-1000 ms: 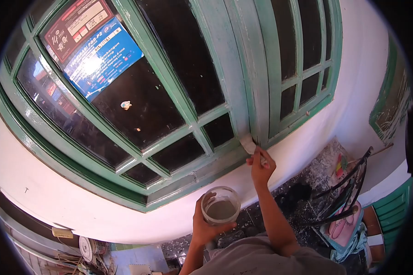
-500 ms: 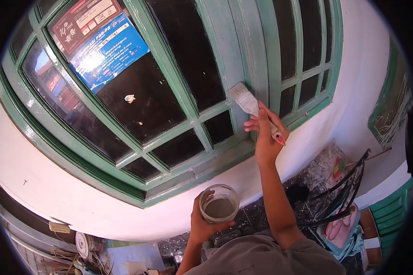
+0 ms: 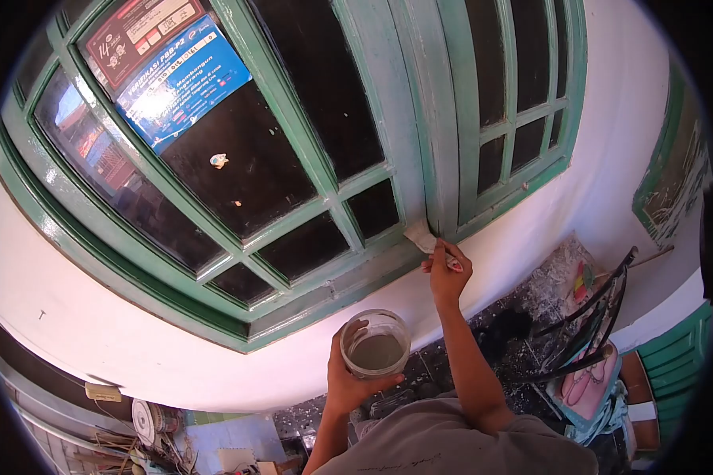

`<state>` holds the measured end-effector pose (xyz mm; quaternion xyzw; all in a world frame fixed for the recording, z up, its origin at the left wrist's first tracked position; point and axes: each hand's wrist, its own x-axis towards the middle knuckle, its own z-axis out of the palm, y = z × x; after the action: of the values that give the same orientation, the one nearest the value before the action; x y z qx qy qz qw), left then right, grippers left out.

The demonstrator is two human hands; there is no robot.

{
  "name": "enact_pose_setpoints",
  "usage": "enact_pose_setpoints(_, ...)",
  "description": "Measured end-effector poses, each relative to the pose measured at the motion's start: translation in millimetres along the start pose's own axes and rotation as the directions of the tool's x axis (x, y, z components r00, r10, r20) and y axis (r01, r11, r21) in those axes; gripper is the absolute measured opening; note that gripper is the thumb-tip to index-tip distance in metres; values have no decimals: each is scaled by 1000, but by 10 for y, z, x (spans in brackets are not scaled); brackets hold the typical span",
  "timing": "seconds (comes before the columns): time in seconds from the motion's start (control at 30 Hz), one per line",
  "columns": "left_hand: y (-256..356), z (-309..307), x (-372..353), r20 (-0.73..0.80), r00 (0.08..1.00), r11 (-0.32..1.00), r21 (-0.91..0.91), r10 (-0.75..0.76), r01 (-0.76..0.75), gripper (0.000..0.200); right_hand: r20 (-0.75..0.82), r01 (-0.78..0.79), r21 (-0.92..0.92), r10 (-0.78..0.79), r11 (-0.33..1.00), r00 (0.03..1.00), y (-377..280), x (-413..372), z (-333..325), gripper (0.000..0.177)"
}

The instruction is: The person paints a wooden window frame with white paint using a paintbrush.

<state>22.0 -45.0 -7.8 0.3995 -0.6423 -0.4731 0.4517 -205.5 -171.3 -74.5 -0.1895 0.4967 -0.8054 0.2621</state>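
A paintbrush (image 3: 422,236) is in my right hand (image 3: 451,273), with its bristles against the lower part of the green window frame (image 3: 408,186), near the sill. My left hand (image 3: 351,384) is wrapped round a clear round jar (image 3: 375,343) that holds grey-green paint. The jar is upright, below the window and in front of the white wall. Dark glass panes lie to the left and right of the brush, and a blue sticker (image 3: 184,83) is on one pane at the upper left.
Black metal bars (image 3: 594,324) stand at the lower right beside a bag with pink sandals (image 3: 590,384). A white bucket (image 3: 144,421) and sticks are at the lower left. The white wall (image 3: 214,368) curves below the window.
My right hand and the brush have moved down the frame towards the sill. My left hand still holds the jar, and the view has shifted slightly.
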Motion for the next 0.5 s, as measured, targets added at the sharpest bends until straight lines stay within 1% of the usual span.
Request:
enact_pose_setpoints(0.1,24,-12,-33,-13,1000,999,-35,3,-3,112,-18,-44,-8,44,999,999,-89,1,-48,20)
enact_pose_setpoints(0.2,-4,-51,-77,-26,1000,1000,-4,7,-7,113,0,44,-101,-44,994,999,-161,-48,-10,21)
enact_pose_setpoints(0.3,11,-77,-113,-60,998,1000,-13,24,-24,113,-8,45,-125,-46,991,999,-214,-12,84,21)
enact_pose_setpoints(0.4,23,-99,-138,-82,996,999,-35,19,-22,113,-20,81,3,-81,997,997,-371,81,321,23)
enact_pose_setpoints(0.5,81,-118,-148,-90,995,999,3,36,-35,113,-12,23,-51,-24,998,1000,-684,173,509,26)
